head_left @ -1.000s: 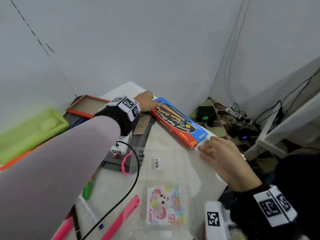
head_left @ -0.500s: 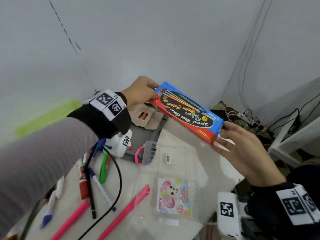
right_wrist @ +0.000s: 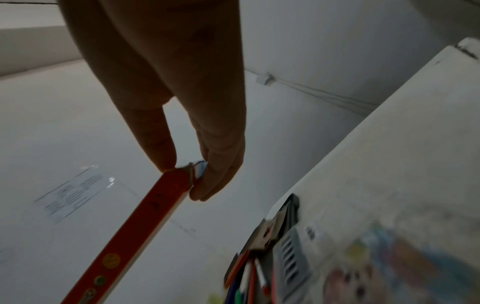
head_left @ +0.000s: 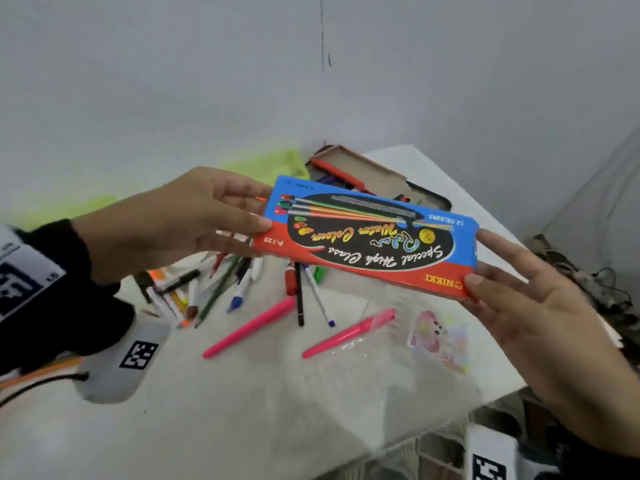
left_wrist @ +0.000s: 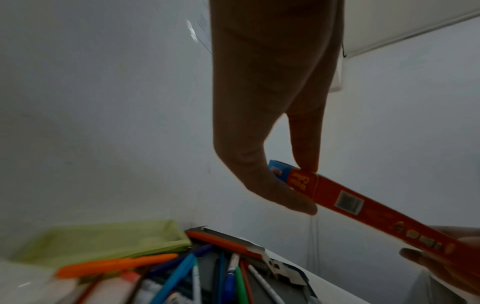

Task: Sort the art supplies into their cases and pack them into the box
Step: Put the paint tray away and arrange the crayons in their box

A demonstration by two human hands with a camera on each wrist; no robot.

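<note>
Flat red-and-blue cardboard watercolour box now lifted clear of white table, held in air between both hands; a second ago it lay at far table edge. Left hand pinches left end, thumb on top, fingers under. Right hand grips right end with thumb and fingertips, other fingers nearly straight. Judgement: case picked out, likely opening next. Loose pens and pencils, two pink markers, clear sticker pouch lie below, unsorted. View has swung left versus half second ago.
</note>
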